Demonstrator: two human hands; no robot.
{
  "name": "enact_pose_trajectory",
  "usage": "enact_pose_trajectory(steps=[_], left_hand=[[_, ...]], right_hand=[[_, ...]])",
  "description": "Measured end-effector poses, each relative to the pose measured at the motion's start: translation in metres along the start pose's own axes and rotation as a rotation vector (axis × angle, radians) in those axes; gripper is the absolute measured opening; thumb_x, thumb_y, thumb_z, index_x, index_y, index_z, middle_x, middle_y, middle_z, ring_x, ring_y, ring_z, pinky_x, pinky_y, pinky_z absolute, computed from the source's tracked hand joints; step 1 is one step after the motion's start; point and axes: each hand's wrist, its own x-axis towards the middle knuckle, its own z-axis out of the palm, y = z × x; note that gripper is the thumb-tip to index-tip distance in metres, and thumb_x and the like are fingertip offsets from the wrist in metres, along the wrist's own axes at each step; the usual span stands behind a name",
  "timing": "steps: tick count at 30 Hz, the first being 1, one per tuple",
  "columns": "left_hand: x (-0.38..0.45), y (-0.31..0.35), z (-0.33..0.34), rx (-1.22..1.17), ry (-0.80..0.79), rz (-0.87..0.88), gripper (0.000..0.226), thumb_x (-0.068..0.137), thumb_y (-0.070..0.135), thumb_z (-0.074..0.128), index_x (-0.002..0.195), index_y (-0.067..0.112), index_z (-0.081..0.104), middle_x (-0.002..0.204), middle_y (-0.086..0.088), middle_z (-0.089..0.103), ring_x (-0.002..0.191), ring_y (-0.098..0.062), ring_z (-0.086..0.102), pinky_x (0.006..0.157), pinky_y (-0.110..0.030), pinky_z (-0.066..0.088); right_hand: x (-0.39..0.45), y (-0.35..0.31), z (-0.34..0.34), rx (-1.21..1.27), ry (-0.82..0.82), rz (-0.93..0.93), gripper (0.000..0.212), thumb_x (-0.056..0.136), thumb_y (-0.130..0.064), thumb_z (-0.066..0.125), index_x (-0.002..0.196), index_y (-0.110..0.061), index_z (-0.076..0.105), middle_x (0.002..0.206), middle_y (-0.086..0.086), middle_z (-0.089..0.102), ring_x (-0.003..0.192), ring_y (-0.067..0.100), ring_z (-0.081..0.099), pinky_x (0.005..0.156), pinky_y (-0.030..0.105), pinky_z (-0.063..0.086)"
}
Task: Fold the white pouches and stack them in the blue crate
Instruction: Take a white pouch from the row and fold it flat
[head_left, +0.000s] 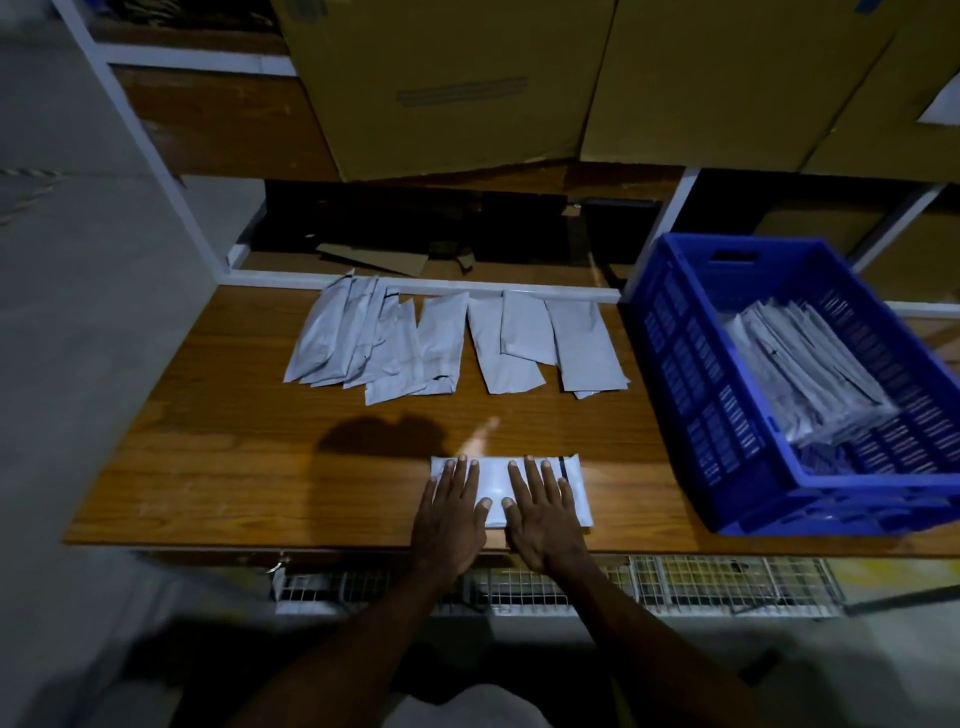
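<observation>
Pressing flat with both palms, you have your left hand (451, 512) and right hand (540, 512) spread side by side on one white pouch (493, 488) at the near edge of the tabletop (208, 467), fingers straight and splayed, thumbs almost meeting over its middle. That hold looks meant to flatten the pouch and set a crease, so I judge you are in the pressing part of a fold; neither hand pinches or lifts anything. The pouch lies crosswise in front of you, left of the blue crate (727, 415) and apart from it, bright and smooth under the light, with a dark strip near its right end and a slightly ragged right edge. Farther from you, also left of the crate, the unfolded pouches (447, 343) lie fanned in an overlapping row along the tabletop's far side, long, pale and creased, waiting within reach. Inside the crate a leaning stack of folded pouches (800, 374) rests against its right wall, so the crate sits near your right hand for an easy drop.
</observation>
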Motion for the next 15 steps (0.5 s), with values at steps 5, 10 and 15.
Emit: enact_pose_trajectory(steps=[5, 10, 15], left_hand=[[0.0011, -0.0006, 0.0003, 0.004, -0.011, -0.011, 0.063, 0.105, 0.046, 0.023, 0.160, 0.021, 0.006, 0.167, -0.002, 0.002, 0.154, -0.018, 0.000, 0.122, -0.037, 0.001], [0.0015, 0.0006, 0.0024, 0.011, -0.006, -0.017, 0.068, 0.099, 0.049, 0.008, 0.160, 0.019, 0.013, 0.166, -0.004, 0.009, 0.154, -0.020, 0.006, 0.122, -0.038, 0.005], [0.0032, -0.0004, 0.0060, 0.014, -0.014, -0.017, 0.063, 0.104, 0.046, 0.020, 0.160, 0.021, 0.005, 0.167, -0.004, 0.002, 0.154, -0.019, -0.001, 0.125, -0.040, 0.006]], right_hand=[[0.0034, -0.0012, -0.0003, -0.001, -0.026, 0.018, 0.076, 0.089, -0.058, -0.013, 0.158, -0.028, -0.008, 0.163, 0.002, -0.019, 0.150, 0.023, -0.021, 0.122, 0.044, -0.010], [0.0055, -0.0008, -0.0009, -0.015, -0.064, 0.027, 0.073, 0.091, -0.058, -0.010, 0.158, -0.028, -0.009, 0.162, 0.002, -0.021, 0.149, 0.023, -0.023, 0.120, 0.043, -0.014], [0.0061, -0.0014, -0.0030, -0.031, -0.090, 0.040, 0.061, 0.104, -0.049, 0.008, 0.158, -0.027, -0.010, 0.161, 0.002, -0.023, 0.149, 0.024, -0.023, 0.121, 0.045, -0.012]])
